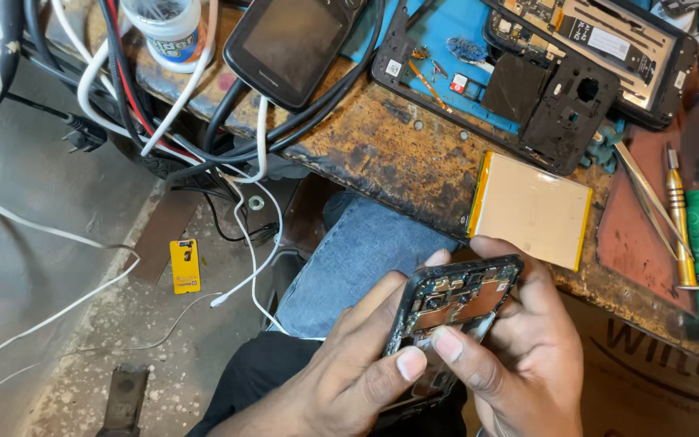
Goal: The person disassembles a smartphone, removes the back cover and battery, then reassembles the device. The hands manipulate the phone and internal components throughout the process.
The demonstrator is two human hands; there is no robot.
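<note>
Head view: left hand [349, 364] and right hand [519, 356] both clasp opened phone [455, 311]; flat battery [531, 209] at 1 o'clock on workbench [382, 154].

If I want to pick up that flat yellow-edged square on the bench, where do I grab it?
Pinch the battery pack by its near edge, which overhangs the bench edge, coming from below, the knee side. It lies flat, so only there can fingers get under.

Both hands, left hand [341, 368] and right hand [519, 356], gripped an opened phone [455, 311], thumbs pressing its lower part; a flat battery [531, 208], probably loose, lay just beyond them.
</note>
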